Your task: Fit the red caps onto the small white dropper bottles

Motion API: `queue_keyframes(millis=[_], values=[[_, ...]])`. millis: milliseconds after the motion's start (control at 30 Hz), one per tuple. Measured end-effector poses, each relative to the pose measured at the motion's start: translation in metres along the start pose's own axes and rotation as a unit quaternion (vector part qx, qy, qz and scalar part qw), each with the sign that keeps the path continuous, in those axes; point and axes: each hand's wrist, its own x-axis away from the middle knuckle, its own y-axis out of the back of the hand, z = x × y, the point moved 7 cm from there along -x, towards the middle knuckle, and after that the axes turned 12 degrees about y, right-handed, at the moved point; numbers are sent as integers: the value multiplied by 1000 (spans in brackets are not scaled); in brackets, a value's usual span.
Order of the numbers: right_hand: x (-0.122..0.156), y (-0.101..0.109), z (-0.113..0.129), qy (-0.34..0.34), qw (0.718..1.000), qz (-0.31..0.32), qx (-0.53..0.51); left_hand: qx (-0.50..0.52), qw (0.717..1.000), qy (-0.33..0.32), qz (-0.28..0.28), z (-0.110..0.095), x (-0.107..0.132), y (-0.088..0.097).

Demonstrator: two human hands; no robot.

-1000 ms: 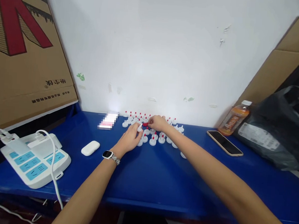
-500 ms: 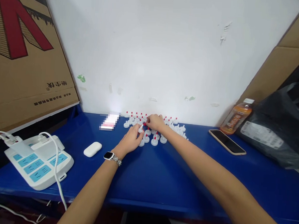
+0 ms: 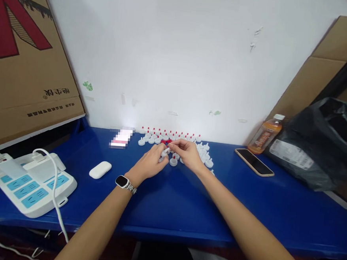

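My left hand (image 3: 152,160) is closed around a white nozzle cap (image 3: 165,151), its pointed spout tilted up toward the right. Right beside that spout, my right hand (image 3: 186,151) pinches thumb and fingers together on a small red tip cap, mostly hidden by the fingertips. Just behind both hands lies a small pile of loose red tip caps (image 3: 164,141). A white nozzle cap with a red tip (image 3: 173,161) stands on the table in front of my right fingers. Others nearby are partly covered by my hands.
Red-tipped nozzle caps (image 3: 153,132) stand in rows by the wall. Bare-spouted white caps (image 3: 208,163) cluster at the right, with more at the left. On the blue table (image 3: 168,209) are a power strip (image 3: 38,192), white case (image 3: 100,170), phone (image 3: 254,162), drink bottle (image 3: 266,134) and black bag (image 3: 318,144).
My right hand has drawn back from the red pile toward the spout in my left hand. The left hand keeps hold of the nozzle cap. The view has shifted slightly.
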Motion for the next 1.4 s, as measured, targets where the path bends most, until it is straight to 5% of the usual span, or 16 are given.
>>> queue_keyframes(millis=[267, 533, 933, 1100, 1267, 1400], values=[[6, -5, -2, 13, 1000, 7, 16, -19, 1000, 13, 8, 2, 1, -3], [21, -15, 18, 101, 981, -73, 146, 49, 999, 5, 2, 1, -3, -9], [9, -7, 18, 116, 977, -23, 176, 37, 998, -27, -50, -8, -4, 0], [5, 13, 19, 139, 929, 2, 343, 36, 994, 22, -105, 24, -10, 16], [7, 1, 1, 97, 889, 131, 429, -16, 969, 112, -222, 70, -14, 37], [6, -5, -5, 66, 876, 178, 444, -31, 955, 171, -240, 96, -16, 37]])
